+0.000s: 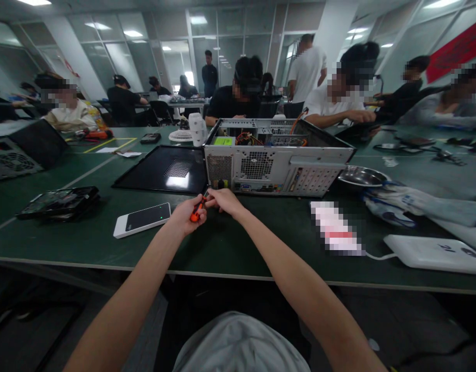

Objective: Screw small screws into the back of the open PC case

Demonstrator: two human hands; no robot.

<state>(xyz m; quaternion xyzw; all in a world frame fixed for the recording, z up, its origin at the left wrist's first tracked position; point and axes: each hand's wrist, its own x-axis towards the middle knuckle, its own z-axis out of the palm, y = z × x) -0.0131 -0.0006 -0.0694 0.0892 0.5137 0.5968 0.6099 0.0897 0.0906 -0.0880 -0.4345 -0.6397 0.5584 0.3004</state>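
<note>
A screwdriver [199, 211] with an orange and black handle lies in my left hand [185, 214], its fingers closed around the handle. The shaft points away from me, toward the lower left corner of an open computer case [278, 168]. My right hand [225, 200] is beside the shaft's tip, thumb and fingers pinched together; whatever sits between them is hidden. Both hands are just in front of the case's rear panel, low over the table. The case lies on its side with its upper side open, and coloured wires show inside.
A black side panel [164, 168] lies left of the case. Nearer are a white device [142, 219] and stacked drives [59, 202]. On the right are a metal bowl [362, 176], gloves [400, 204], a phone [336, 229] and a cabled power bank [435, 253]. Several people sit opposite.
</note>
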